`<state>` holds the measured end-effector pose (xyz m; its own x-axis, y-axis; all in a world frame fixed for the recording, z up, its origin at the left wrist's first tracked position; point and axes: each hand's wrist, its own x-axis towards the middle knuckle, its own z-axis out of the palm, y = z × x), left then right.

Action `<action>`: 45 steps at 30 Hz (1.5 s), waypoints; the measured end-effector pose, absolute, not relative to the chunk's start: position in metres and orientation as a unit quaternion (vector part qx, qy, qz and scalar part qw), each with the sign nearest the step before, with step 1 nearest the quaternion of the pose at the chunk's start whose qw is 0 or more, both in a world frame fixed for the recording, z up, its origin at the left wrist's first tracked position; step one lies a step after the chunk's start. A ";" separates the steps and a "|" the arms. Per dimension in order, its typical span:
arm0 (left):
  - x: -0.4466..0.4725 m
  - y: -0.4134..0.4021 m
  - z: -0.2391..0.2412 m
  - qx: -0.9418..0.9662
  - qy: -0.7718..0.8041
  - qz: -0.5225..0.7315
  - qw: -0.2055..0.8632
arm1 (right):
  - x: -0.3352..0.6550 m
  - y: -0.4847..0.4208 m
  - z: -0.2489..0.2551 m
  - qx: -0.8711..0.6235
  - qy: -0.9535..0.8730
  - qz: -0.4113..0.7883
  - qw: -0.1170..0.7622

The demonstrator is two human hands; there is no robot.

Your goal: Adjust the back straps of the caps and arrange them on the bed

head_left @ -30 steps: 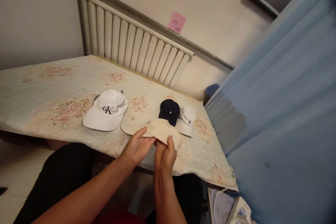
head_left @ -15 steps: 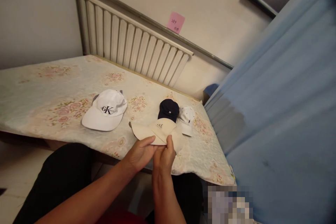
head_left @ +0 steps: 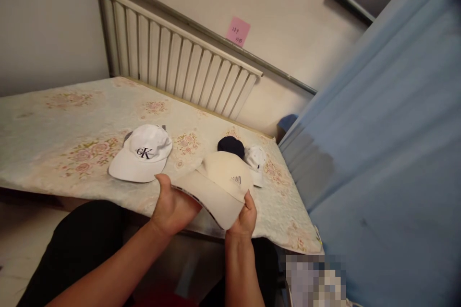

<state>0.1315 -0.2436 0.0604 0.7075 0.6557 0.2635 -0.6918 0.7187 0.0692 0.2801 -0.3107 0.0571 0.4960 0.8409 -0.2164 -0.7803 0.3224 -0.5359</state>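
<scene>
Floral-patterned bedding (head_left: 118, 105) covers the raised surface in front of us, its near edge running just beyond our dark-trousered knees (head_left: 82, 235). At this edge we position both hands around a cream cap (head_left: 223, 177), held up with the brim directed toward us and tilted downward. Our right hand (head_left: 246, 216) grasps the cap at its right side, thumb lying against the place where brim and crown meet. Our left hand (head_left: 175, 211) is spread at the opposite side: the thumb stands clear of the brim, and the fingers pass beneath it. These fingers are hidden, so we cannot tell how firmly they bear on the cap. We note a striped emblem on the crown.

To the left, on the bedding, we locate a white cap (head_left: 144, 151) with black lettering, brim facing the near edge. Behind the cream cap we see a dark cap (head_left: 230, 145), partly covered from view, with a smaller white cap (head_left: 255, 156) just beside it on the right. Beyond the bedding, we find a ribbed radiator (head_left: 180, 53) along the wall, a pink note (head_left: 238, 32) above it, and a blue curtain (head_left: 382, 129) at the right.
</scene>
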 end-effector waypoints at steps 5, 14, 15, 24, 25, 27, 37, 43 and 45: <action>0.124 -0.239 0.058 0.085 0.095 0.272 0.954 | 0.289 -0.316 0.059 -0.329 -0.055 0.538 0.774; 0.127 -0.242 0.072 0.081 0.222 0.218 0.947 | 0.290 -0.321 0.044 -0.334 -0.081 0.502 0.794; 0.127 -0.241 0.073 0.080 0.223 0.226 0.945 | 0.288 -0.321 0.041 -0.327 -0.083 0.511 0.790; 0.145 -0.235 0.061 0.120 0.198 0.358 0.905 | 0.256 -0.320 0.024 -0.242 -0.041 0.530 0.811; 0.147 -0.235 0.058 0.129 0.193 0.375 0.897 | 0.252 -0.321 0.024 -0.231 -0.042 0.527 0.817; 0.150 -0.235 0.052 0.151 0.184 0.403 0.883 | 0.244 -0.321 0.025 -0.223 -0.039 0.523 0.822; 0.144 -0.223 0.047 0.196 0.155 0.466 0.849 | 0.256 -0.320 0.005 -0.320 0.025 0.519 0.792; 0.140 -0.217 0.051 0.172 0.122 0.506 0.836 | 0.268 -0.323 -0.007 -0.352 0.015 0.503 0.789; 0.139 -0.215 0.051 0.163 0.116 0.510 0.837 | 0.271 -0.324 -0.010 -0.352 0.014 0.503 0.789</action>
